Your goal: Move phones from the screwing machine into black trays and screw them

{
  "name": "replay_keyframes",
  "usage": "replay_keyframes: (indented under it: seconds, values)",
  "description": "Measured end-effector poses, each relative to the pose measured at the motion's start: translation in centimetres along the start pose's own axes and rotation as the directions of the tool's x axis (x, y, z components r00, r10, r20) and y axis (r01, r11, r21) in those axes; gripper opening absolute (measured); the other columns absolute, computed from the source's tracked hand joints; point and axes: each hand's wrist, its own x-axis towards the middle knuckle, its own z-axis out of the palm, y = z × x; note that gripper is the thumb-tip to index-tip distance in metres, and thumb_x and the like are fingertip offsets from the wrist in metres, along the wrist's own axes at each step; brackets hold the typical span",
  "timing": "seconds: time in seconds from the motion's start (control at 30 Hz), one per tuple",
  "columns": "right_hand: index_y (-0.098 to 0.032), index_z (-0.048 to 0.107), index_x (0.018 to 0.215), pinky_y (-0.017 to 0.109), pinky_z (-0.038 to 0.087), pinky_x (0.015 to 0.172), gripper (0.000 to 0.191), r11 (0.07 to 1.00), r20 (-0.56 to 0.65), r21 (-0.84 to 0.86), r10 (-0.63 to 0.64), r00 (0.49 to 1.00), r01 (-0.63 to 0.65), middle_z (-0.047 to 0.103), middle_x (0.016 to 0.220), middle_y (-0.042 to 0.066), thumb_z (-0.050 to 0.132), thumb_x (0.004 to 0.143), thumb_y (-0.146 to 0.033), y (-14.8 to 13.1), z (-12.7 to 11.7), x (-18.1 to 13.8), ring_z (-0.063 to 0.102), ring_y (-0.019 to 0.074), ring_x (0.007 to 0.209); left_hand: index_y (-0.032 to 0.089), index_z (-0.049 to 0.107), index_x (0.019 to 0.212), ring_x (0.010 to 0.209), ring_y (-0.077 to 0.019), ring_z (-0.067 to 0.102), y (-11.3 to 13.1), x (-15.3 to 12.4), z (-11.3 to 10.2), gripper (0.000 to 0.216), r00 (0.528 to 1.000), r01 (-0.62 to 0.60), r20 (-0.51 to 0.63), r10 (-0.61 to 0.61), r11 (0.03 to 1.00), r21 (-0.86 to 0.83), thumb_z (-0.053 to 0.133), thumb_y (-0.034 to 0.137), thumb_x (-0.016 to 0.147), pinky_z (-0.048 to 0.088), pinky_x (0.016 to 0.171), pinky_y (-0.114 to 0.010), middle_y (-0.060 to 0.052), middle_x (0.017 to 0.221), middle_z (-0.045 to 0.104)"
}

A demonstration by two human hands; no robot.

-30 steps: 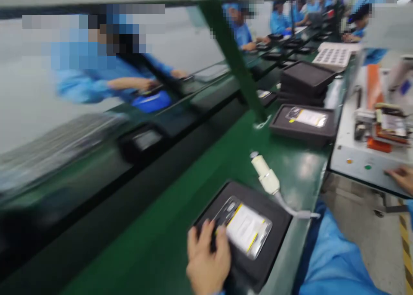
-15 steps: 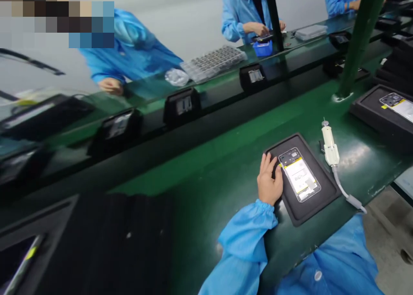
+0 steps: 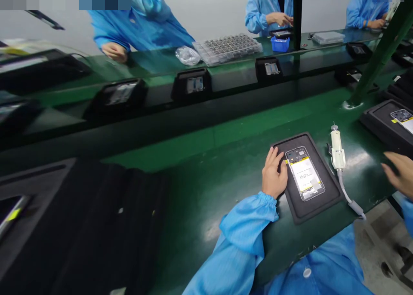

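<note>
My left hand (image 3: 274,173) rests against the left edge of a black foam tray (image 3: 298,211), fingers extended and a little apart. In the tray lies an opened smartphone (image 3: 306,173), its white battery and dark board showing, with a small yellow tab at its left edge. My right hand (image 3: 400,172) is at the right edge of the view, partly cut off and slightly blurred, thumb and fingers apart with nothing between them. Between the tray and that hand, a cream electric screwdriver (image 3: 337,151) lies on the green bench with its grey cable running toward the front edge.
More black trays with phones (image 3: 383,118) stand at the right. A tall stack of black trays (image 3: 97,217) fills the lower left. Beyond, trays (image 3: 192,86) line a dark conveyor (image 3: 226,95). A green post (image 3: 371,67) rises at the right. Co-workers in blue sit across.
My right hand has come into view from the right. My left hand stays at the tray's edge. The whole view has shifted slightly; the phone and screwdriver have not moved on the bench.
</note>
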Motion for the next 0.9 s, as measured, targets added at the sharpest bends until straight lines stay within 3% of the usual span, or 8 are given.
replay_keyframes:
  seconds: [0.13,0.23,0.3,0.43,0.53,0.63,0.77,0.9]
  values:
    - [-0.008,0.048,0.132,0.056,0.042,0.100,0.053,0.898,0.311,0.028,-0.425,0.850,0.438,0.036,0.146,0.019,0.036,0.080,0.000,-3.4,6.1,9.2,0.035,0.0344,0.135,0.010,0.065,0.111,0.132,-0.0277,0.044,-0.1,0.1,0.0,0.032,1.000,-0.006,-0.019,0.005,1.000,-0.023,0.044,0.021,0.089,0.040,0.110,-0.052,-0.018,0.131,0.058]
    - [-0.007,0.057,0.116,0.058,0.033,0.107,0.040,0.812,0.421,0.162,-0.570,0.705,0.560,0.049,0.135,0.020,0.032,0.085,0.001,-5.0,9.0,13.2,0.037,0.0297,0.134,0.011,0.066,0.110,0.131,-0.0272,0.045,-0.1,0.1,-0.1,0.031,0.999,-0.008,-0.035,0.007,0.999,-0.038,0.044,0.020,0.088,0.041,0.110,-0.052,-0.018,0.130,0.059]
    - [-0.007,0.062,0.100,0.054,0.031,0.111,0.031,0.779,0.405,0.248,-0.623,0.669,0.575,0.058,0.120,0.021,0.033,0.089,-0.004,-4.9,9.7,13.7,0.042,0.0276,0.131,0.013,0.066,0.108,0.131,-0.0265,0.046,-0.1,0.2,-0.1,0.030,0.999,-0.009,-0.046,0.007,0.999,-0.048,0.045,0.019,0.087,0.041,0.109,-0.051,-0.017,0.129,0.060]
    - [-0.014,0.060,0.088,0.056,0.038,0.108,0.021,0.773,0.134,0.350,-0.600,0.789,0.529,0.063,0.099,0.018,0.041,0.090,-0.024,-3.2,8.0,11.1,0.053,0.0289,0.119,0.013,0.067,0.107,0.129,-0.0259,0.049,-0.3,0.1,0.1,0.029,0.997,-0.011,-0.071,0.006,0.997,-0.073,0.046,0.018,0.087,0.044,0.107,-0.050,-0.016,0.127,0.061]
    - [-0.020,0.055,0.083,0.053,0.050,0.096,0.015,0.846,-0.131,0.319,-0.408,0.903,0.428,0.063,0.088,0.012,0.049,0.088,-0.032,-2.9,4.6,7.9,0.063,0.0278,0.099,0.012,0.067,0.107,0.127,-0.0275,0.050,-0.1,0.3,0.1,0.029,0.996,-0.011,-0.090,0.003,0.996,-0.092,0.046,0.019,0.088,0.045,0.106,-0.051,-0.018,0.125,0.062]
    - [-0.021,0.055,0.079,0.037,0.057,0.067,0.016,0.946,-0.252,0.211,-0.192,0.948,0.248,0.063,0.076,0.007,0.056,0.086,-0.036,-4.8,1.0,5.5,0.065,0.0228,0.073,0.012,0.066,0.107,0.126,-0.0280,0.051,2.4,0.9,-1.2,0.027,0.995,-0.043,-0.096,0.032,0.992,-0.117,0.051,0.024,0.088,0.045,0.106,-0.050,-0.017,0.123,0.063]
    - [-0.019,0.062,0.097,0.031,0.053,0.054,0.027,0.973,-0.238,0.229,0.081,0.968,-0.025,0.064,0.068,0.005,0.061,0.085,-0.043,-10.5,-1.7,5.1,0.062,0.0201,0.057,0.014,0.054,0.126,0.116,-0.0244,0.058,9.8,1.9,-5.1,0.058,0.912,-0.366,0.056,0.406,0.868,-0.335,0.070,0.044,0.079,0.048,0.103,-0.042,-0.014,0.123,0.064]
    - [-0.015,0.044,0.135,0.029,0.053,0.055,0.065,0.808,0.098,0.566,0.130,0.987,-0.162,0.065,0.075,0.003,0.061,0.082,-0.051,-16.3,-1.6,6.4,0.061,0.0185,0.058,0.015,0.045,0.131,0.113,-0.0219,0.060,15.8,1.8,-8.6,0.066,0.801,-0.563,0.015,0.599,0.761,-0.322,0.072,0.041,0.077,0.051,0.096,-0.033,-0.012,0.124,0.063]
